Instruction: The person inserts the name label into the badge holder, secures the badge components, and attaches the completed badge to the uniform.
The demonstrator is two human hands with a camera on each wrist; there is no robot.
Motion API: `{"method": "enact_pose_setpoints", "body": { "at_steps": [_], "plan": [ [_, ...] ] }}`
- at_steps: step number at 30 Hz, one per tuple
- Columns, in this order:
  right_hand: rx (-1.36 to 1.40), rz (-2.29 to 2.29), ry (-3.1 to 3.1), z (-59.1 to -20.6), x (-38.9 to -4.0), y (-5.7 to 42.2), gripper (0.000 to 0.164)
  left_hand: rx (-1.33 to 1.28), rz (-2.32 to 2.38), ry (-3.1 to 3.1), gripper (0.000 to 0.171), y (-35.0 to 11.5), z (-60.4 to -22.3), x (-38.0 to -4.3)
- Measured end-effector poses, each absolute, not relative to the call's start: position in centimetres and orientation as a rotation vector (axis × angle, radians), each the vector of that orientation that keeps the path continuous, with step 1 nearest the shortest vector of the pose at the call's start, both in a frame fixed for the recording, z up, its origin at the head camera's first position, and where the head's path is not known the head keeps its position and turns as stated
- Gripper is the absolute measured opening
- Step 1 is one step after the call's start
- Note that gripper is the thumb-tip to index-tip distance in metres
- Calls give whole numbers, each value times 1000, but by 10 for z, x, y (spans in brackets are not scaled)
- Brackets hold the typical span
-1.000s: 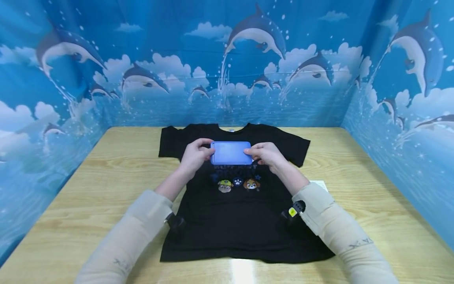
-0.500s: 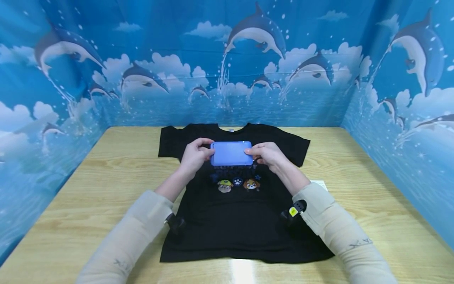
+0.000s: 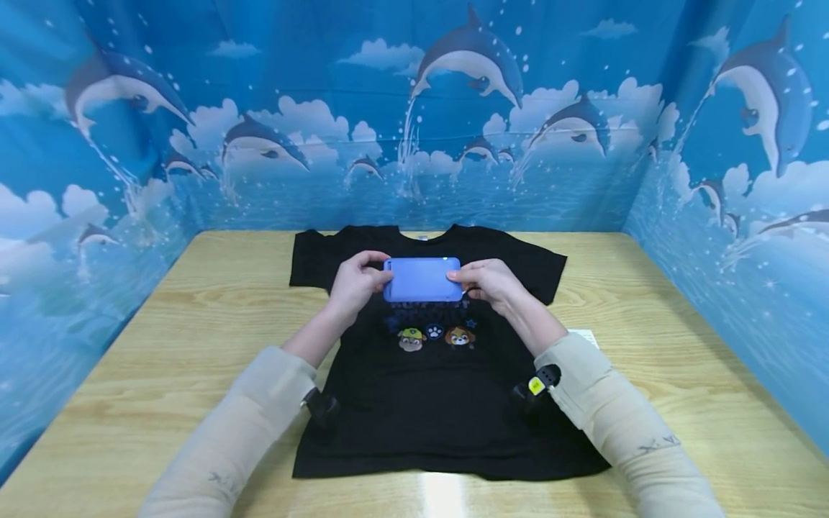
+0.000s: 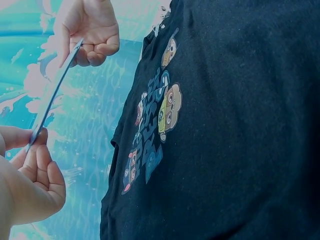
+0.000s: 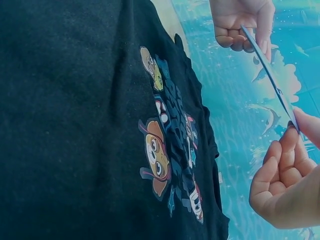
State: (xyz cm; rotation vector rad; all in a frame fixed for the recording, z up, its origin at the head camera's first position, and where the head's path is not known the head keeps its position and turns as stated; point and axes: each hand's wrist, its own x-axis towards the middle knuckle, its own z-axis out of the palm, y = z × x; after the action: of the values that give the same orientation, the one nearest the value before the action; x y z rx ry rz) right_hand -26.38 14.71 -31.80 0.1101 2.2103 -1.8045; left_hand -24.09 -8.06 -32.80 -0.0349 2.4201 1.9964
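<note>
**Panel (image 3: 422, 280) pinched at both ends, held up off black T-shirt (image 3: 447, 410)**

Nearest: light sleeves (image 3: 223, 424) coming in from both sides, black wrist devices (image 3: 322, 408) at the cuffs, right one with a yellow patch. T-shirt lies flat on wood-grain table (image 3: 129, 367), hem toward the person, collar away. White slip (image 3: 585, 336) just beside the shirt, partly behind the right forearm.

Shirt print (image 3: 435, 336) mid-chest: two dog faces, paw badge between, dark lettering above, partly covered by the panel in the head view.

Left hand (image 3: 355, 284) grips panel's left end, right hand (image 3: 488, 283) the right end, thumbs on the near face. Other fingers curled behind or below.

Panel: flat, blue, plain-faced rectangle, rounded corners, long side across. Narrow dark slot-like mark near left end, small light spot on upper edge toward the right. Edge-on in wrist views it's a thin strip, well apart from the fabric. Material: can't tell.

Farthest: blue backdrop (image 3: 414, 194), dolphins and clouds.
</note>
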Motion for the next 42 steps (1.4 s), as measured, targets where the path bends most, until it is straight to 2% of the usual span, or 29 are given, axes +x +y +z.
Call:
{"method": "enact_pose_setpoints", "body": {
  "at_steps": [13, 22, 28, 34, 42],
  "plan": [
    [119, -1809, 2176, -317, -261, 147, 22, -67, 2000, 2412, 30, -81, -331, -241],
    [88, -1844, 2143, -316, -263, 147, 15, -51, 2012, 2432, 31, -83, -330, -243],
    [126, -1862, 2112, -320, -263, 148, 21, -68, 2011, 2369, 30, -84, -333, -243],
    [150, -1877, 2112, -324, -262, 149, 17, -56, 2011, 2359, 30, -84, -335, -243],
    [43, -1707, 2187, -324, -263, 153, 32, -45, 1977, 2397, 29, -86, -331, -242]
  ]
}}
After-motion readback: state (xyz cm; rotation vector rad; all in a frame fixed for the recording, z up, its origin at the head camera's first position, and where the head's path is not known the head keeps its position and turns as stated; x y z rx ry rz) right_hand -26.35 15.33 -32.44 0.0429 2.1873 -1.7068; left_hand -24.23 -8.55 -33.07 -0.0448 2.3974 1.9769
